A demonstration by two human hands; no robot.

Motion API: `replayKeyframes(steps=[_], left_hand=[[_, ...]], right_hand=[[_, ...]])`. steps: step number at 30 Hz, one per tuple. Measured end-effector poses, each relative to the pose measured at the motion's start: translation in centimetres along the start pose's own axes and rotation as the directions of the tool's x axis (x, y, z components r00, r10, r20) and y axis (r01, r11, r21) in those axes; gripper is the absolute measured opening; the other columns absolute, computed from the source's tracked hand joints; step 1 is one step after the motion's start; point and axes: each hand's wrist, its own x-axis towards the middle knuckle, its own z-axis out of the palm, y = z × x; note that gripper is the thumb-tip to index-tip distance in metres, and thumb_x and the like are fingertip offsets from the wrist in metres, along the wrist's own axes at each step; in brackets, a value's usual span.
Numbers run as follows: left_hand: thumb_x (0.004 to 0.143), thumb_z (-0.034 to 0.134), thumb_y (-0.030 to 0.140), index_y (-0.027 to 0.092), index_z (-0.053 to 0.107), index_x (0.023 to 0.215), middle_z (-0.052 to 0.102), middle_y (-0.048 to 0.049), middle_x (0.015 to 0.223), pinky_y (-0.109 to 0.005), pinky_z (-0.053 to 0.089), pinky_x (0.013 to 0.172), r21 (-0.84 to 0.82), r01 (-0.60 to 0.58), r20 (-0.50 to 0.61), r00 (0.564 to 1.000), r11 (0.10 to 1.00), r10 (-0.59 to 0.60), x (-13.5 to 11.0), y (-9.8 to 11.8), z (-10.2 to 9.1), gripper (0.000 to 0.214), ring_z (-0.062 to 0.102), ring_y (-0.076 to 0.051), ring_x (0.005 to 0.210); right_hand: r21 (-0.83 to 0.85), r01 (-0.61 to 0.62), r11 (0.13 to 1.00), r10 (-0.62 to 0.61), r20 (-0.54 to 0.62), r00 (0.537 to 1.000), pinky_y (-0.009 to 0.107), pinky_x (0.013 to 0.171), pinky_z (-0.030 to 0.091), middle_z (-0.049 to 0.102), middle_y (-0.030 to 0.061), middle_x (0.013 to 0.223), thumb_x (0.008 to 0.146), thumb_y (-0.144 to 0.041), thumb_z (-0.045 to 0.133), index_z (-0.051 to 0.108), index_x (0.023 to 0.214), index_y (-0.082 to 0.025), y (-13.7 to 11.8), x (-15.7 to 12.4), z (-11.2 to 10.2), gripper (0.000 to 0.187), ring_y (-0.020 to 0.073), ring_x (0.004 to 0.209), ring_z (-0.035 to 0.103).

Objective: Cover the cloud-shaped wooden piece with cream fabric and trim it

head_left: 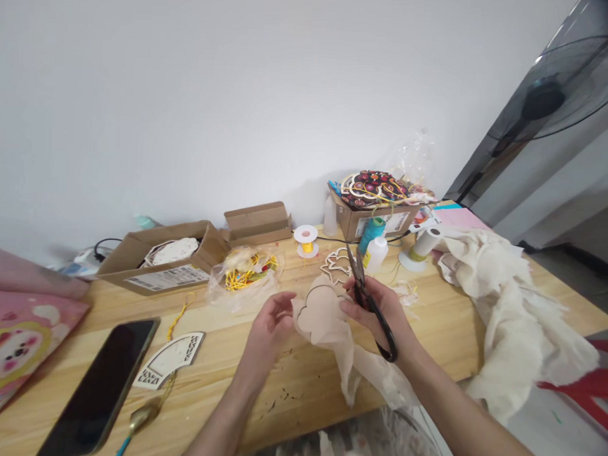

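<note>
Sheer cream fabric point(323, 325) lies over a cloud-shaped outline with a dark edge, held above the wooden table, its loose tail hanging toward the front edge. At the fabric's left side, my left hand point(273, 320) has curled fingers that pinch its edge. My right hand point(383, 314) is closed around black-handled scissors point(365, 298), with the blades pointing up and away. Its fingertips also touch the fabric's right side. Just behind lies a pale cut-out frame point(336, 264). A white bottle point(375, 254) and a teal thread cone point(371, 234) stand beyond the scissors.
Left are a phone point(102, 384), a fan-shaped piece point(170, 360), a spoon point(145, 412) and an open carton point(160, 259). A bag of yellow cords point(247, 272), spool point(306, 241) and full box point(371, 214) line the back. Crumpled cream fabric point(510, 315) drapes off the right edge.
</note>
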Motion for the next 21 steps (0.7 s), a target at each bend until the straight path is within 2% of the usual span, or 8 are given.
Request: replayKeyframes(steps=[2,4,6,8,11,17,19,21], left_hand=[[0.047,0.076,0.028,0.015,0.062,0.093,0.068,-0.0052,0.082,-0.026,0.047,0.062,-0.03,0.084,0.082,0.993,0.996,-0.082,-0.1,0.0,1.1,0.05,0.061,-0.018,0.069],[0.05,0.076,0.026,0.011,0.064,0.086,0.069,-0.0066,0.075,-0.028,0.048,0.062,-0.026,0.225,0.172,0.961,0.974,-0.217,-0.2,0.2,2.2,0.04,0.062,-0.019,0.065],[0.055,0.074,0.026,0.01,0.065,0.083,0.07,-0.0067,0.073,-0.028,0.049,0.062,-0.067,0.272,0.19,0.948,0.96,-0.256,-0.2,0.3,3.0,0.033,0.063,-0.018,0.064],[0.058,0.073,0.026,0.011,0.065,0.086,0.07,-0.0063,0.074,-0.028,0.05,0.062,-0.13,0.252,0.156,0.96,0.959,-0.231,-0.1,0.4,3.4,0.032,0.064,-0.018,0.064],[0.06,0.072,0.027,0.012,0.065,0.087,0.071,-0.0058,0.073,-0.029,0.051,0.062,-0.176,0.234,0.122,0.969,0.956,-0.214,-0.1,0.3,3.3,0.032,0.065,-0.019,0.064],[0.061,0.071,0.024,0.012,0.064,0.088,0.071,-0.006,0.078,-0.027,0.05,0.065,-0.209,0.142,0.002,0.989,0.968,-0.145,0.9,1.2,2.5,0.03,0.065,-0.017,0.067],[0.061,0.071,0.023,0.013,0.064,0.089,0.071,-0.0052,0.081,-0.026,0.049,0.065,-0.19,0.057,-0.043,0.997,0.98,-0.067,2.0,2.4,2.4,0.031,0.064,-0.016,0.068],[0.062,0.07,0.024,0.014,0.065,0.09,0.071,-0.0033,0.081,-0.025,0.049,0.066,-0.137,-0.085,-0.096,0.993,0.987,0.072,3.2,3.8,2.3,0.03,0.063,-0.016,0.07]], right_hand=[[0.017,-0.02,1.0,0.02,0.031,0.999,0.019,0.047,0.037,0.043,-0.0065,0.055,0.057,-0.042,0.07,0.053,0.079,-0.017,0.4,0.0,0.4,0.037,0.0066,0.049,0.04],[0.007,0.005,1.0,-0.005,0.005,1.0,0.02,0.048,0.038,0.048,-0.0044,0.06,0.06,-0.042,0.068,0.054,0.083,-0.017,0.8,-0.3,0.6,0.037,0.007,0.05,0.042],[-0.072,0.069,0.995,-0.074,-0.069,0.995,0.021,0.05,0.039,0.055,-0.0009,0.068,0.062,-0.039,0.068,0.054,0.088,-0.018,1.1,-0.7,0.5,0.036,0.0076,0.052,0.043],[-0.224,0.13,0.966,-0.158,-0.109,0.982,0.022,0.05,0.039,0.057,0.0,0.071,0.061,-0.033,0.069,0.055,0.09,-0.019,1.2,-1.3,0.3,0.035,0.0084,0.052,0.041],[-0.41,0.187,0.893,-0.241,-0.082,0.967,0.021,0.049,0.037,0.055,-0.0025,0.063,0.059,-0.023,0.068,0.058,0.089,-0.02,1.5,-1.8,0.1,0.032,0.0095,0.051,0.04],[-0.367,0.142,0.919,-0.18,-0.07,0.981,0.02,0.046,0.036,0.06,-0.0003,0.067,0.065,-0.021,0.058,0.056,0.089,-0.017,1.6,0.9,-0.3,0.024,0.0087,0.048,0.043],[-0.373,0.187,0.909,-0.229,-0.07,0.971,0.021,0.046,0.036,0.06,-0.0001,0.067,0.065,-0.022,0.058,0.056,0.088,-0.017,0.9,2.5,-0.2,0.023,0.0084,0.049,0.043],[-0.345,0.228,0.911,-0.28,-0.109,0.954,0.02,0.046,0.036,0.058,-0.0006,0.066,0.066,-0.023,0.058,0.056,0.087,-0.017,-0.2,3.5,0.0,0.022,0.0081,0.049,0.044]])
